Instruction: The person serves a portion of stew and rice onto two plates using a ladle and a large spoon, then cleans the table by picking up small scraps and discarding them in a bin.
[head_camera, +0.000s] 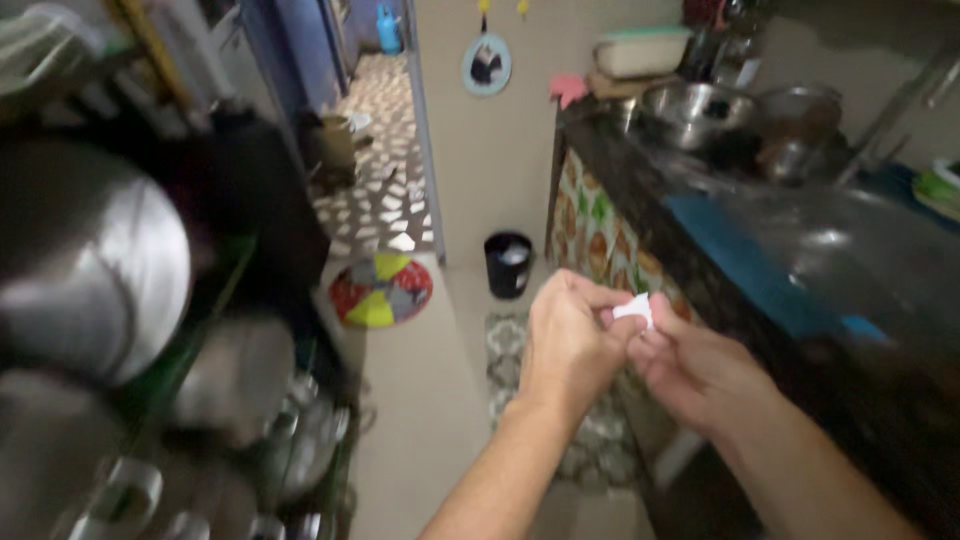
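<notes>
Scrap: small white scrap (634, 310), papery and crumpled, pinched between both hands at frame centre; too small to tell its long axis or which way it points.
Left hand: left hand (568, 345) curled nearly closed, fingertips gripping the scrap at its 3 o'clock.
Right hand: right hand (695, 372) fingers bent, tips nipping the scrap at its 10 o'clock.
Counter: dark, glossy counter (640, 170) at 2 o'clock, steel bowl (695, 110) on it.
Floor: black bin (508, 264) at 12 o'clock; round, multicoloured mat (381, 291) at 10 o'clock.

Glossy metal pots (90, 260) are gleaming on the rack; the white scrap (634, 310) is looking papery, the counter (640, 170) dark and polished.
</notes>
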